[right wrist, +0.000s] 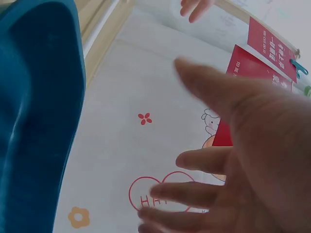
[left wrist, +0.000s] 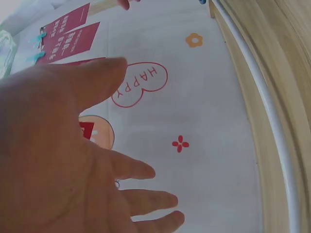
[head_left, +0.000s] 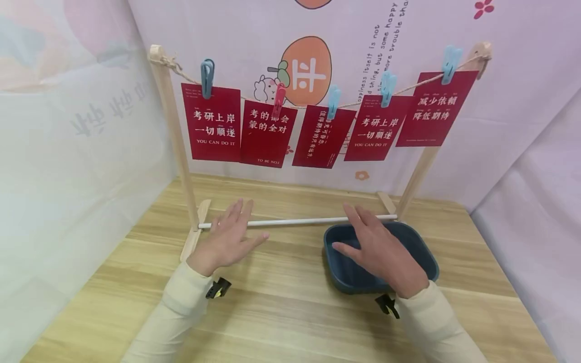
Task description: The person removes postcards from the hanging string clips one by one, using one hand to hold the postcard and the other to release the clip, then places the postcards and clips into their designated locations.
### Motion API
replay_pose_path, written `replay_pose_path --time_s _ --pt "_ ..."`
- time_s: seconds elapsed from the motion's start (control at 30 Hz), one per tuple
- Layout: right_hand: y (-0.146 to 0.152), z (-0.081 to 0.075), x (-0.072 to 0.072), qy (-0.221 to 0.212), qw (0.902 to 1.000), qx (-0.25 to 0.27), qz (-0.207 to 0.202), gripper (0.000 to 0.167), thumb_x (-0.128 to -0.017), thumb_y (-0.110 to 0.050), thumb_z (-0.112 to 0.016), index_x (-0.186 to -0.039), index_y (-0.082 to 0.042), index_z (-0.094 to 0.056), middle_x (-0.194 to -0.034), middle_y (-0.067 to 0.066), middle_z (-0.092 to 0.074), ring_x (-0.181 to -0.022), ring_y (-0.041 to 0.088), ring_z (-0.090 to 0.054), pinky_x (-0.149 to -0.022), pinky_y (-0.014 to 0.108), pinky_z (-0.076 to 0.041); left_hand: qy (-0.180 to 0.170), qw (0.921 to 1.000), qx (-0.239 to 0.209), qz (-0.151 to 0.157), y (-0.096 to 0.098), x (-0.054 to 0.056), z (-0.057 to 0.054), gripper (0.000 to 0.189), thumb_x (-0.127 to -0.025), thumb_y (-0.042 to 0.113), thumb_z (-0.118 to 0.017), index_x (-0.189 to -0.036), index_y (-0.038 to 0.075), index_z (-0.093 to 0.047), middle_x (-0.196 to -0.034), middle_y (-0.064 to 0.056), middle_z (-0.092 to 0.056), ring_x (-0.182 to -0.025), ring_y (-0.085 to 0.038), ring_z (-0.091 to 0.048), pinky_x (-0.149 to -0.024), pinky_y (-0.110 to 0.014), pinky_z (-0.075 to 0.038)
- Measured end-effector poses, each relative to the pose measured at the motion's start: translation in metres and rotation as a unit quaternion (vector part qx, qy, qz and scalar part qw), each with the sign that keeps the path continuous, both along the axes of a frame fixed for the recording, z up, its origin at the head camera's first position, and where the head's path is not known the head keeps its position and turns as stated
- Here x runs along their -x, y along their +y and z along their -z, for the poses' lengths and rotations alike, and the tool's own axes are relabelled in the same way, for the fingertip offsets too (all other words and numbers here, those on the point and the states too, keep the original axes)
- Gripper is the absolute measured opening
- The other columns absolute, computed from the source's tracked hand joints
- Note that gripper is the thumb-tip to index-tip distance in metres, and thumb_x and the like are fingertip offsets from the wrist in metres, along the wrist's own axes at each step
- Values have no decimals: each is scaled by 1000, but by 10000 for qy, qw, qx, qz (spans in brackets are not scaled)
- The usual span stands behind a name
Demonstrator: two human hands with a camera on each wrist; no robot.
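Several red cards with white lettering hang in a row from a twine line, among them the leftmost card (head_left: 211,123), the middle card (head_left: 323,137) and the rightmost card (head_left: 437,108). Clothespins hold them: a dark blue clothespin (head_left: 207,78) at left, a red clothespin (head_left: 279,100) and light blue clothespins, such as the one at far right (head_left: 451,64). My left hand (head_left: 229,237) is held out with fingers extended, holding nothing, near the rack's left foot. Over the dark blue bin (head_left: 338,282) hovers my right hand (head_left: 379,244), fingers spread and holding nothing.
The wooden rack has a left post (head_left: 174,136), a right post (head_left: 417,174) and a white crossbar (head_left: 295,222) low down. It stands on a wood-grain table (head_left: 281,312). Behind it hangs a printed white cloth (head_left: 218,30), with more pale cloth at both sides.
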State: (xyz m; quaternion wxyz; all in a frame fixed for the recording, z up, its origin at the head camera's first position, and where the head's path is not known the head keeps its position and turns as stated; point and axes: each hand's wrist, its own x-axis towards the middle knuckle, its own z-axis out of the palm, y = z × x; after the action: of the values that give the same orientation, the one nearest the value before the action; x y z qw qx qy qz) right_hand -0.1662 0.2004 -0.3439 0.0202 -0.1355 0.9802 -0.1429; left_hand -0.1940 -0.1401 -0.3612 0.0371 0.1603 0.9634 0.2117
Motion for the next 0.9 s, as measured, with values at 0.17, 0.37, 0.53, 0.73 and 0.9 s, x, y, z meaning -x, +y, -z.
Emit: replay_pose_path --time_s 0.17,0.37,0.53,0.73,0.9 --pt "-4 -7 4 328 9993 189 -77 82 -97 -43 -76 -160 -6 -39 -158 27 -47 -143 48 -49 -107 63 -53 245 9972 -703 -78 -14 7 1 87 -106 49 -57 -164 -6 -22 -173 -26 -26 -161 -46 -23 -131 -64 -20" --pt "-10 -16 13 984 9927 517 -477 55 -94 -31 -81 -137 -2 -64 -135 20 -68 -124 38 -64 -100 55 -60 499 9737 -2186 -408 -22 16 -4 65 -104 28 -66 -154 -7 -42 -154 -27 -53 -144 -43 -50 -118 -61 -45" --pt "-17 -26 19 1186 9888 555 -710 49 -91 -29 -84 -130 -3 -70 -124 16 -73 -110 32 -70 -94 50 -64 607 9368 -3348 -817 -25 23 -11 52 -103 19 -66 -147 -5 -52 -145 -23 -61 -137 -38 -58 -115 -54 -50" --pt "-26 -45 27 1372 9836 712 -925 46 -92 -30 -84 -127 -2 -72 -121 17 -75 -109 32 -73 -92 50 -64 718 8826 -4529 -1035 -28 29 -20 46 -105 16 -65 -144 -5 -54 -140 -22 -63 -131 -28 -62 -117 -35 -49" --pt "-35 -62 35 1458 9794 874 -1087 44 -90 -29 -85 -124 -3 -73 -120 15 -76 -109 31 -73 -97 51 -62 979 8475 -5079 -1189 -30 35 -25 44 -104 14 -66 -142 -6 -56 -137 -20 -64 -120 -14 -65 -103 -15 -54"
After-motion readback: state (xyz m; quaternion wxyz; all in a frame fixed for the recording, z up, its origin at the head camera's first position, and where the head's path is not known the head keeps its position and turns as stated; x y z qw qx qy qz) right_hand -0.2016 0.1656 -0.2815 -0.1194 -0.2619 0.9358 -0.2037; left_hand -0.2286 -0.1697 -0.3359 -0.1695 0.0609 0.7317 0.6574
